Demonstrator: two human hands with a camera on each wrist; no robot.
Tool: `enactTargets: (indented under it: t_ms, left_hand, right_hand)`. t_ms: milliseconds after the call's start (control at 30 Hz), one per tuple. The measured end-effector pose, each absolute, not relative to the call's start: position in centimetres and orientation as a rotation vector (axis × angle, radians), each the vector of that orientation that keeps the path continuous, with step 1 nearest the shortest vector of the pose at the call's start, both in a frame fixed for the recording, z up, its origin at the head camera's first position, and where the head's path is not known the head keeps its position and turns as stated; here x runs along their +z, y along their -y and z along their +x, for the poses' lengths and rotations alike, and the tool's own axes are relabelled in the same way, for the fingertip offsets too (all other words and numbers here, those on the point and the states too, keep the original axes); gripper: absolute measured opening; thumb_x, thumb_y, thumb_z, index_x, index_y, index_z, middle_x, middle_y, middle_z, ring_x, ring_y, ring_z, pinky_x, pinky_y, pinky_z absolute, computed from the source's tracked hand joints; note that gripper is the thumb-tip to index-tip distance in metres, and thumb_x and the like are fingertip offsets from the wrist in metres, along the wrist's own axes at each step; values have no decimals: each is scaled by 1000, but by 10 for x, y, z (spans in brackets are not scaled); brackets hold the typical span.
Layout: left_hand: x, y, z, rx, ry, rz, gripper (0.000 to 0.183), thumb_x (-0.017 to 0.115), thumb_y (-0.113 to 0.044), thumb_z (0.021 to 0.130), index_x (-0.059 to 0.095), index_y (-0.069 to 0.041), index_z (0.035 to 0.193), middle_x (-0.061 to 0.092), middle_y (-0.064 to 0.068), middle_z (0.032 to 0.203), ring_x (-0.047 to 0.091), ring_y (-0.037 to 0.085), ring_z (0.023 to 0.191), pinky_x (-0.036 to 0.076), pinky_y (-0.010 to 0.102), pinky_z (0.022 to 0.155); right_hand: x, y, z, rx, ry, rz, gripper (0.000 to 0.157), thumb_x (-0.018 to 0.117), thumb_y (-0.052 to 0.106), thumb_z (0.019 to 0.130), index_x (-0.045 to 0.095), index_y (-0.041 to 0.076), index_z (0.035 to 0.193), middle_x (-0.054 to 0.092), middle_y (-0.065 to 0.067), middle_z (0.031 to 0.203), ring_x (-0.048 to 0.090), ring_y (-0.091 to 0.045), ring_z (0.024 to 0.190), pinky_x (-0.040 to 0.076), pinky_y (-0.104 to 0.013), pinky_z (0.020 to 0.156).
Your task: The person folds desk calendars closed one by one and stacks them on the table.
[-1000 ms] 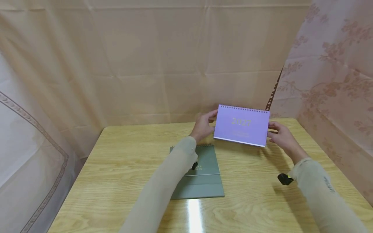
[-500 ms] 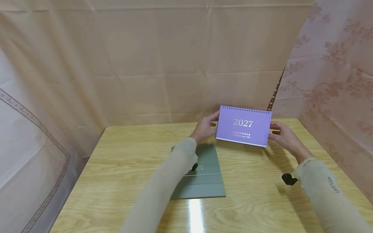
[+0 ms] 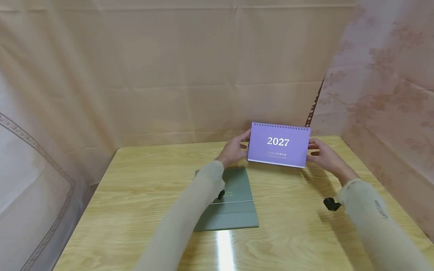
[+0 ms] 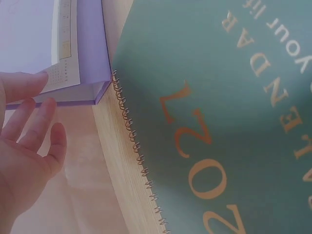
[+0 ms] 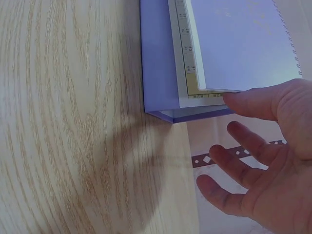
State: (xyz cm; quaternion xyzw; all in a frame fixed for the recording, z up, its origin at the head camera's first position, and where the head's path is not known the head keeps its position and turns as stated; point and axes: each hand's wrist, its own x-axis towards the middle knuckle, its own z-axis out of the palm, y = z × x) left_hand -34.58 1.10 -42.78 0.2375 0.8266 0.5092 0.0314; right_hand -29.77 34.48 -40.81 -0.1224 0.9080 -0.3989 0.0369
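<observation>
A purple desk calendar (image 3: 259, 150) marked 2027 stands upright at the back of the table, its spiral binding along the top. My left hand (image 3: 232, 150) holds its left side and my right hand (image 3: 327, 160) its right side. In the left wrist view, the left thumb (image 4: 24, 85) lies at the page edges, with other fingers spread below. The right wrist view has the right thumb (image 5: 253, 102) against the pages and several fingers spaced apart. A green 2027 desk calendar (image 3: 234, 215) lies flat in front, partly hidden by the left sleeve.
The wooden table (image 3: 142, 180) runs up to a beige curtain (image 3: 169, 75) behind the purple calendar. A pink floral curtain (image 3: 390, 98) hangs along the right, and a white cloth (image 3: 30, 180) on the left. Black wrist cameras sit at both cuffs.
Both hands keep hold of the purple calendar, which stays almost in place; its 2027 lettering now looks white instead of gold. The whole view shifts slightly left.
</observation>
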Motion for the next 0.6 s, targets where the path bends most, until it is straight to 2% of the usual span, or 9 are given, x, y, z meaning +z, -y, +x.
enactTargets:
  t_ms: [167,367,500,600]
  left_hand:
    - [-425,-20,-343,1589,-2475,817,89,73,8,88,26,-13,161,51,12,149,56,27,125,49,41,102]
    - [-425,-31,-341,1581,-2437,751,84,64,14,90,25,-9,161,53,16,144,59,30,120,54,30,93]
    - [-425,-34,-339,1579,-2419,708,76,55,15,91,29,-7,159,53,17,142,61,31,118,55,26,87]
    - [-428,-33,-336,1549,-2431,664,69,56,8,94,31,-5,158,53,18,142,62,31,117,55,27,89]
  right_hand:
    - [-408,-355,-291,-1217,-2774,-279,56,62,5,100,31,-13,143,36,-44,142,43,-62,123,42,-66,100]
    - [-413,-366,-286,-1231,-2794,-263,56,60,6,101,29,-17,141,39,-45,138,46,-62,120,49,-59,95]
    - [-416,-366,-284,-1228,-2861,-289,49,57,7,102,36,-18,139,45,-44,134,50,-59,119,49,-59,95]
    - [-420,-364,-284,-1222,-2893,-301,45,56,11,104,43,-16,138,50,-40,133,52,-56,120,46,-61,98]
